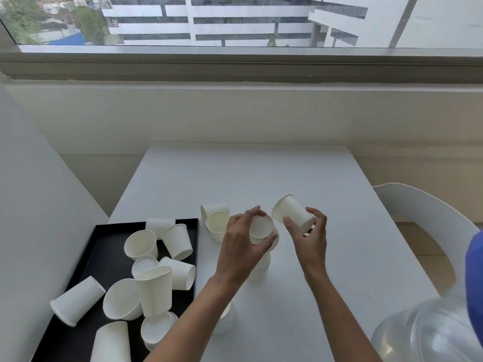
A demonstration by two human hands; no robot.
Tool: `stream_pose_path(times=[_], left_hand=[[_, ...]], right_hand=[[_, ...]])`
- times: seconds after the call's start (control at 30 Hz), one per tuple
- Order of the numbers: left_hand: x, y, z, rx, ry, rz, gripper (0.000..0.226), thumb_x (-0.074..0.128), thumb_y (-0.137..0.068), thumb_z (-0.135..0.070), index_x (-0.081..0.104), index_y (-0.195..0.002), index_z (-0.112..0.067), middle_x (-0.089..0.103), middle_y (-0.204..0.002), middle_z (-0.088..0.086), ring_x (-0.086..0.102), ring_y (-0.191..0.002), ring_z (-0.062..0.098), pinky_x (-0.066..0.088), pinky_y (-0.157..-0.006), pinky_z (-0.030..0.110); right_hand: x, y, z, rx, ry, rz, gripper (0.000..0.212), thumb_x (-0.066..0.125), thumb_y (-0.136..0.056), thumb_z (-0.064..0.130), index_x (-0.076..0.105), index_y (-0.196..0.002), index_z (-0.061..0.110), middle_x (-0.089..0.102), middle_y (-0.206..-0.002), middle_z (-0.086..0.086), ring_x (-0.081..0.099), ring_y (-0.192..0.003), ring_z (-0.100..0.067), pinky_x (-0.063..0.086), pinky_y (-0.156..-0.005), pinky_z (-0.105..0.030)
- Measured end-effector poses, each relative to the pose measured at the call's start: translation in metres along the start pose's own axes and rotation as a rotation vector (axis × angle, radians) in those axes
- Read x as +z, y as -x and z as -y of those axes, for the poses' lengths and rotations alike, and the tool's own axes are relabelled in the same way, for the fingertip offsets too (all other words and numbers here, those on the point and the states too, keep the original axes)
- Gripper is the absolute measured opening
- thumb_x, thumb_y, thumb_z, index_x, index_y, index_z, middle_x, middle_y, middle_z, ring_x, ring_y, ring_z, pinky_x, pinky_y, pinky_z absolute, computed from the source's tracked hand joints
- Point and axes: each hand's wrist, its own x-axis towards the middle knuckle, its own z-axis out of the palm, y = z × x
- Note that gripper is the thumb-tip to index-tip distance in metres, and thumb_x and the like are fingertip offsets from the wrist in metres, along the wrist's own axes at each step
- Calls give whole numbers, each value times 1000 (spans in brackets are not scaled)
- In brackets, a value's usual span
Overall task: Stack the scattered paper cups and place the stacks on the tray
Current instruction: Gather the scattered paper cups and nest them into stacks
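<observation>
My left hand (241, 240) grips the top of a stack of white paper cups (261, 267) that stands on the white table (248, 176). My right hand (309, 231) holds a single white paper cup (292, 212) tilted on its side, mouth toward the upper left, just right of the stack's top. A black tray (104, 231) at the left holds several loose cups (156, 278), lying and tilted. Two cups (217, 218) lie on the table beside the tray's far right corner. Another cup (226, 321) is partly hidden under my left forearm.
A white wall panel (31, 231) borders the tray on the left. A white chair (428, 231) stands at the table's right side. A clear plastic bottle or dome (423, 333) sits at the lower right, and a window sill (235, 66) runs across behind the table.
</observation>
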Motion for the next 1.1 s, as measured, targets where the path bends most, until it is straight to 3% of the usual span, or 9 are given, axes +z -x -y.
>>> stream_pose_path(times=[0.2,0.4,0.5,0.57,0.67,0.77,0.93,1.1], left_hand=[[-2,-2,4,-31,40,-74,45,77,-71,-27,56,-110,-29,58,-111,-22,48,-107,3,30,-85,-4],[16,10,27,-88,-18,136,54,74,-73,-27,49,-120,-33,54,-108,-7,50,-107,9,32,-83,-1],[28,17,41,-117,21,173,64,76,-74,-24,44,-128,-26,55,-123,-9,48,-117,10,37,-94,14],[30,17,46,-181,100,162,73,80,-71,-25,38,-131,-28,55,-126,-13,52,-113,9,43,-90,21],[31,14,53,-280,242,171,86,84,-67,-24,29,-133,-31,56,-124,-13,57,-106,7,44,-82,14],[30,16,65,-344,305,208,94,85,-66,-20,25,-138,-26,45,-132,-9,54,-109,7,45,-82,12],[25,30,84,-340,71,279,71,65,-83,-3,31,-140,-27,34,-141,-13,45,-123,11,35,-96,16],[8,15,93,-212,-133,215,49,55,-84,4,50,-126,-20,47,-133,-6,44,-126,12,31,-99,16]], right_hand=[[-20,-9,28,-63,-12,-12,52,75,-77,31,48,-120,40,44,-118,6,51,-114,-22,48,-96,-40],[-24,-2,49,-85,-20,90,66,78,-75,32,39,-128,39,50,-123,3,55,-112,-22,48,-88,-31],[-21,3,48,-149,152,175,66,78,-74,31,42,-130,34,48,-119,10,45,-115,-17,42,-90,-29],[-17,9,45,-213,289,238,68,77,-75,32,42,-134,31,48,-120,10,36,-112,-12,33,-89,-24],[-5,18,36,-261,461,329,76,72,-80,33,33,-144,27,44,-129,4,31,-111,-12,27,-88,-17],[13,27,22,-277,606,385,79,65,-84,38,22,-149,25,40,-135,0,32,-118,-19,33,-99,-24],[30,36,-10,-288,712,458,79,62,-86,34,16,-150,29,37,-139,-3,39,-123,-20,40,-101,-30],[18,19,-27,-233,727,263,82,65,-84,32,16,-150,30,37,-137,-6,45,-120,-23,44,-95,-33]])
